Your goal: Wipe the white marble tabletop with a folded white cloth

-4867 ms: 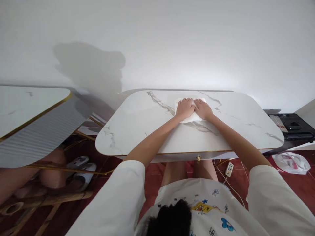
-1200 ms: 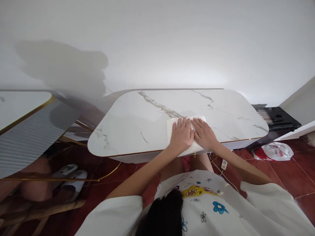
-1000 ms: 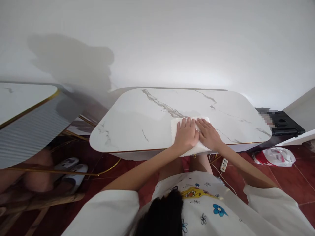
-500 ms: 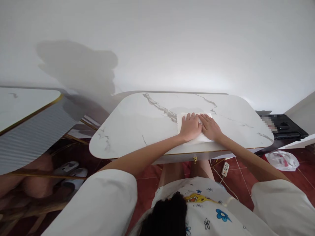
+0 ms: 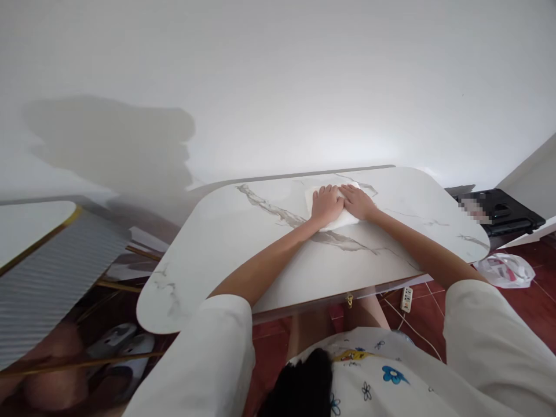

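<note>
A folded white cloth [image 5: 348, 219] lies flat on a white marble-patterned table [image 5: 208, 255], toward its far side. On the cloth's left part rests my left hand [image 5: 326, 204], palm down with fingers stretched out. My right hand [image 5: 358, 202] lies flat over the right part, its fingers pointing forward and left. The two hands touch or nearly touch at the fingers. Most of the cloth is covered by them; its left corner and near edge show. A small brass knob [image 5: 350, 300] sits on the table's front.
A white wall [image 5: 278, 87] rises behind the table. At the left stands a second table [image 5: 35, 226] with a ribbed side, near another person's legs [image 5: 56, 376]. To the right are a black case [image 5: 516, 211] and a plastic bag [image 5: 508, 270]. A power strip [image 5: 406, 299] lies on the floor.
Both hands and the cloth have slid away from me, toward the table's back edge. My view has tilted, so the table appears slanted.
</note>
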Tool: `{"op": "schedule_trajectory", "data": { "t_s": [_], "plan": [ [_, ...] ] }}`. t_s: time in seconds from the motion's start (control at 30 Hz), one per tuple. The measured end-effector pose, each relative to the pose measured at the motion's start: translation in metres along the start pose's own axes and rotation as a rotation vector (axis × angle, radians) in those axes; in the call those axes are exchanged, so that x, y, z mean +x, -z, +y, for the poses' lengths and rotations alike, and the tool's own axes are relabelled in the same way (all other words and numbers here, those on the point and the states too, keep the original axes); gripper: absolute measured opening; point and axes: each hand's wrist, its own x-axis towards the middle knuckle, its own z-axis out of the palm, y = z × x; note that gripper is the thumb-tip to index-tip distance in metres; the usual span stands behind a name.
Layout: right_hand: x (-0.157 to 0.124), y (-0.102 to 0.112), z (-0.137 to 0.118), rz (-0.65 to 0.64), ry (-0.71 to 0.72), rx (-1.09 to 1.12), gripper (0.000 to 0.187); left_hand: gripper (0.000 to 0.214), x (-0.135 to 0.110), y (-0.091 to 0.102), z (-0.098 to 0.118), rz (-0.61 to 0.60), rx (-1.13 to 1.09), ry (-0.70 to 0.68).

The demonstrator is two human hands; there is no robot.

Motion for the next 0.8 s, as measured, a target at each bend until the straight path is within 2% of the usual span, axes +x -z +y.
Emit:
{"op": "schedule_trajectory", "data": {
  "t_s": [0.23, 0.47, 0.57, 0.8],
  "plan": [
    [0.048, -0.006, 0.014, 0.006, 0.000, 0.001, 0.058, 0.044, 0.043, -0.005, -0.022, -0.003, -0.009, 0.028],
    [0.081, -0.010, 0.029, 0.025, 0.025, 0.007, 0.058, 0.046, 0.074, -0.009, -0.032, 0.012, 0.003, 0.028],
    [0.088, -0.010, 0.034, 0.033, 0.021, 0.009, 0.058, 0.048, 0.089, -0.014, -0.035, -0.014, 0.041, -0.001],
    [0.085, -0.014, 0.037, 0.093, -0.182, -0.004, 0.059, 0.051, 0.120, -0.025, -0.041, -0.080, 0.047, -0.162]
  ]
}}
